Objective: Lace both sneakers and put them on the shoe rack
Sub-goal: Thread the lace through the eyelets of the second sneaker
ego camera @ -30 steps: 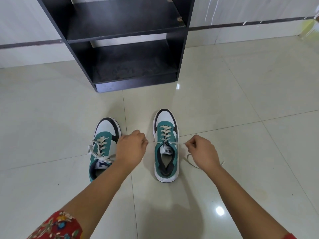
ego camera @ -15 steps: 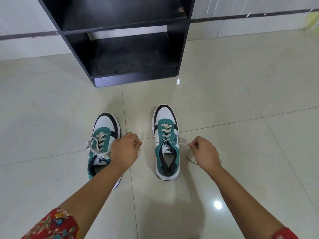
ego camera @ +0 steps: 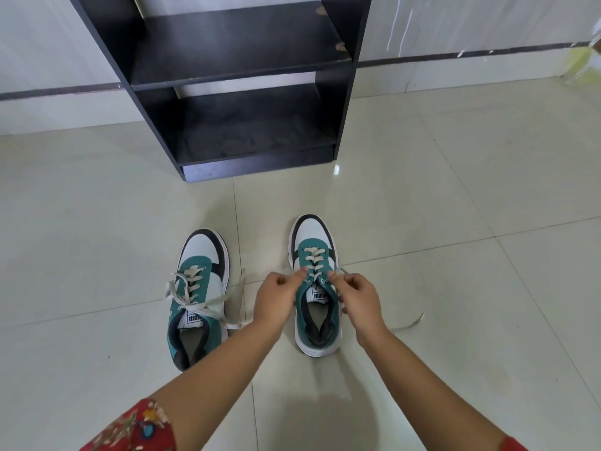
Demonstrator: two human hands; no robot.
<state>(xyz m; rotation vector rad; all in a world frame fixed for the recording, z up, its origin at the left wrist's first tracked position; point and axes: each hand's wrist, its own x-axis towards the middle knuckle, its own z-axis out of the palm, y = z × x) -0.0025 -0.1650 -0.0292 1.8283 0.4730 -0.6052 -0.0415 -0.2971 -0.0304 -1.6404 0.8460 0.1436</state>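
Observation:
Two teal, white and black sneakers stand side by side on the tiled floor, toes pointing away from me. The left sneaker [ego camera: 196,297] has its cream lace tied, with loose ends trailing to its right. Over the tongue of the right sneaker [ego camera: 314,288], my left hand [ego camera: 278,299] pinches one end of the cream lace [ego camera: 313,260] and my right hand [ego camera: 356,299] pinches the other, close together at the top eyelets. A free lace tail lies on the floor to the right. The black shoe rack [ego camera: 240,92] stands beyond the shoes.
The rack has two open shelves, the lower one dusty, and stands against a pale wall with a dark stripe. Glossy tiled floor [ego camera: 455,222] spreads on all sides. A yellowish object [ego camera: 582,65] sits at the far right edge.
Both hands have moved inward from a wide-apart pull to meet over the right sneaker's tongue, still pinching the lace ends. The lace no longer stretches out sideways.

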